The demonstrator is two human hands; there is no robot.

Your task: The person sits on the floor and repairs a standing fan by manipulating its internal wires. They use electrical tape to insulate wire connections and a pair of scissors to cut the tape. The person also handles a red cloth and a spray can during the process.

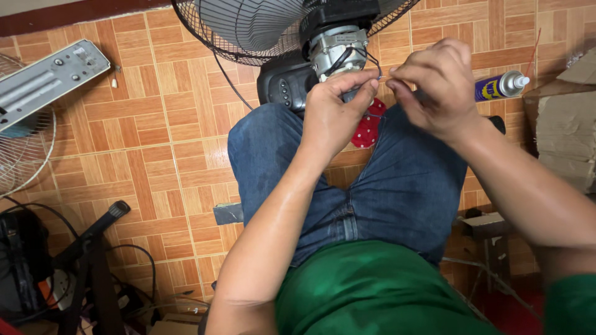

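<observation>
An electric fan lies between my knees, its bare metal motor (336,51) exposed behind the black wire grille (248,28). My left hand (332,115) and my right hand (434,87) meet just below the motor, fingertips pinched on a thin wire (380,77) that runs from it. Black wires loop over the motor housing. The fan's dark control base (284,87) sits left of my left hand. A red spotted cloth (367,127) shows between my hands.
A blue-and-yellow spray can (500,85) lies on the tiled floor to the right, beside a cardboard box (565,130). A grey fan part (43,80) and another grille (25,155) are at the left. Black stands and cables (87,248) crowd the lower left.
</observation>
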